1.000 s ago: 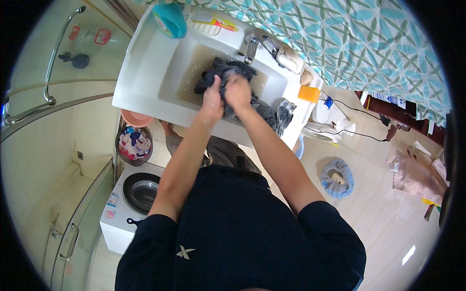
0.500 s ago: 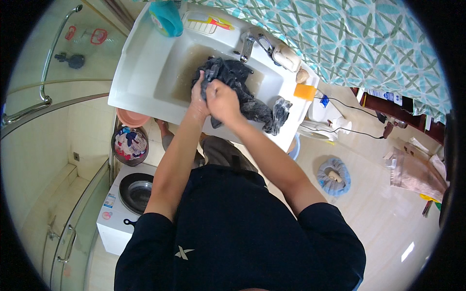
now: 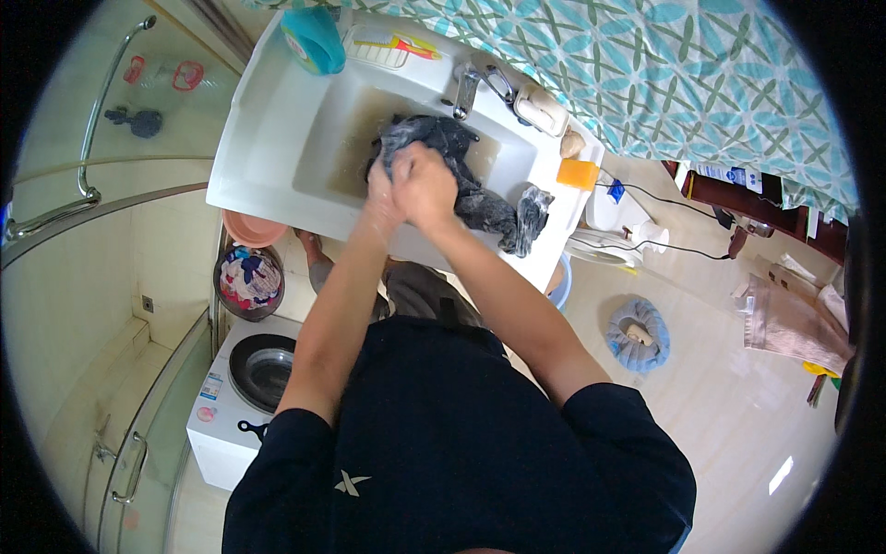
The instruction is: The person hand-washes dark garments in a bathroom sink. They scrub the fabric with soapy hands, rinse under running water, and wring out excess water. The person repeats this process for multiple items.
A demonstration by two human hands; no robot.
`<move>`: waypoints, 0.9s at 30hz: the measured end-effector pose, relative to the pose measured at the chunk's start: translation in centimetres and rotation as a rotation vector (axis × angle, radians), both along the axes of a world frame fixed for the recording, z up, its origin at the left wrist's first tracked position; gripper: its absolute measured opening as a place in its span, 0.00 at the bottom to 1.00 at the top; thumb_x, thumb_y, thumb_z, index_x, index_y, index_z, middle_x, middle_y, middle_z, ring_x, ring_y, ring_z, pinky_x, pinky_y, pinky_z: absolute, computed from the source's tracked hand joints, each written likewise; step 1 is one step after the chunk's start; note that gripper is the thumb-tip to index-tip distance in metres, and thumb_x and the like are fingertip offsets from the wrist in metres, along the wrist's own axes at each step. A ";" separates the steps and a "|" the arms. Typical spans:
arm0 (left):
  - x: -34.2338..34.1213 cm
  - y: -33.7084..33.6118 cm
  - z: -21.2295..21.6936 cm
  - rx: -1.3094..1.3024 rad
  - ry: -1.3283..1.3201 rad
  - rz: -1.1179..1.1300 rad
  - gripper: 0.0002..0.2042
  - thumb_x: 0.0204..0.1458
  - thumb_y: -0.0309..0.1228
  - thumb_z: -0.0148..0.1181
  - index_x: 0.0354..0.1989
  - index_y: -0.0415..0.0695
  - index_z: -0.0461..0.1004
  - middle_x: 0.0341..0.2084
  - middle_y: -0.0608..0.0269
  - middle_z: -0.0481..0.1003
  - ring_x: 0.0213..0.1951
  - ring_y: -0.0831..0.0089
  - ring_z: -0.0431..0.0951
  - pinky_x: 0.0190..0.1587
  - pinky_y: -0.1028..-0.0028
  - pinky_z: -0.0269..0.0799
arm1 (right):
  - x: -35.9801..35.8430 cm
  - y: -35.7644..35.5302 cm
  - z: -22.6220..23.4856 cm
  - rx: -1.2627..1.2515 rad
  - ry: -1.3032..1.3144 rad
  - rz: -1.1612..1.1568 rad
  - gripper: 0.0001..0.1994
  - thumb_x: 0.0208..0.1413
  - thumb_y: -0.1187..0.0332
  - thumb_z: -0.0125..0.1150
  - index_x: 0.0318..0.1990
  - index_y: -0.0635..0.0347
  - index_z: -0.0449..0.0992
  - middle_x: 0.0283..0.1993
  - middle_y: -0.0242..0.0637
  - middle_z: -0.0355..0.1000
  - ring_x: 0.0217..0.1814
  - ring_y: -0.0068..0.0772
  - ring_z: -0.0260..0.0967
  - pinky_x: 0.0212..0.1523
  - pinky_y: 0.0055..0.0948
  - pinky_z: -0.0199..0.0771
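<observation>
A dark, wet, soapy piece of clothing (image 3: pixel 447 136) lies bunched in a white sink (image 3: pixel 263 152), partly in murky water. One end of it trails over the sink's right front rim, streaked with suds. My left hand (image 3: pixel 381 189) and my right hand (image 3: pixel 425 183) are pressed close together over its near left part, both closed on the cloth. The right hand's fingers are somewhat blurred and cover part of the left. A metal faucet (image 3: pixel 466 90) stands just behind the cloth.
Along the sink's back edge are a teal bottle (image 3: pixel 316 42), a brush (image 3: pixel 401 44) and a soap dish (image 3: pixel 543 109). An orange block (image 3: pixel 578 174) sits on the right corner. Below left are a clothes basket (image 3: pixel 249 277) and a white washing machine (image 3: pixel 217 443).
My hands have come closer together, the right shifting slightly over the left. The bunched cloth between them has moved a little; its trailing end stays on the rim.
</observation>
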State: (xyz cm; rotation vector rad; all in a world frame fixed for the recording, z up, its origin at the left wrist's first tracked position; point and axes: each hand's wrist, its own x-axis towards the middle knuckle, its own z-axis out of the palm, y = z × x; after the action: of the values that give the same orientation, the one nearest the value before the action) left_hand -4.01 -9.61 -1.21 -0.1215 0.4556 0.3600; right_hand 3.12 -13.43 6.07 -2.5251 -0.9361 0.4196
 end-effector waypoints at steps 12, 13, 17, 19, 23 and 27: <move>-0.4 0.7 2.1 0.173 0.148 -0.079 0.20 0.64 0.47 0.54 0.56 0.47 0.73 0.51 0.60 0.78 0.52 0.61 0.78 0.59 0.55 0.71 | 2.8 -4.2 0.5 0.436 0.634 -0.015 0.22 0.56 0.67 0.66 0.57 0.63 0.73 0.54 0.44 0.74 0.53 0.39 0.73 0.52 0.35 0.73; -0.3 1.2 1.9 0.189 0.211 -0.076 0.18 0.64 0.41 0.50 0.55 0.43 0.74 0.48 0.56 0.79 0.51 0.59 0.79 0.59 0.55 0.72 | 2.7 -5.2 0.7 0.527 0.793 -0.107 0.24 0.53 0.73 0.68 0.58 0.64 0.71 0.51 0.39 0.73 0.56 0.33 0.69 0.55 0.36 0.73; 0.3 2.1 2.5 -0.102 0.143 0.029 0.19 0.63 0.38 0.45 0.54 0.39 0.73 0.46 0.51 0.78 0.51 0.54 0.78 0.58 0.53 0.72 | 1.6 -8.0 0.5 0.936 1.305 -0.655 0.28 0.54 0.77 0.56 0.65 0.61 0.65 0.60 0.47 0.70 0.61 0.47 0.69 0.64 0.51 0.69; 0.7 1.9 3.3 -0.176 0.011 0.203 0.19 0.63 0.38 0.45 0.54 0.38 0.73 0.46 0.50 0.78 0.50 0.54 0.78 0.58 0.53 0.72 | 0.6 -8.5 0.1 0.877 1.692 -0.626 0.27 0.54 0.72 0.55 0.64 0.60 0.66 0.61 0.46 0.70 0.63 0.50 0.68 0.64 0.58 0.67; 1.3 1.6 4.5 -0.228 -0.162 0.279 0.18 0.63 0.39 0.49 0.52 0.36 0.73 0.45 0.50 0.77 0.47 0.56 0.77 0.56 0.56 0.73 | -0.9 -8.1 -0.5 0.937 2.009 -0.499 0.30 0.54 0.65 0.54 0.67 0.56 0.64 0.67 0.45 0.67 0.68 0.53 0.63 0.68 0.66 0.58; 1.3 2.0 3.8 -0.074 -0.020 0.197 0.15 0.58 0.32 0.61 0.51 0.39 0.74 0.42 0.53 0.78 0.44 0.61 0.79 0.51 0.56 0.78 | -0.6 -7.2 0.5 0.895 1.604 -0.670 0.24 0.54 0.75 0.53 0.61 0.57 0.67 0.58 0.45 0.71 0.57 0.48 0.73 0.56 0.58 0.74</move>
State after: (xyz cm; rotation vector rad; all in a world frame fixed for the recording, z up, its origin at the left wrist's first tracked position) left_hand -2.67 -7.58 2.57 -0.2427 0.4385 0.5348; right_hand 2.51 -20.65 6.56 -0.9271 0.3370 1.1329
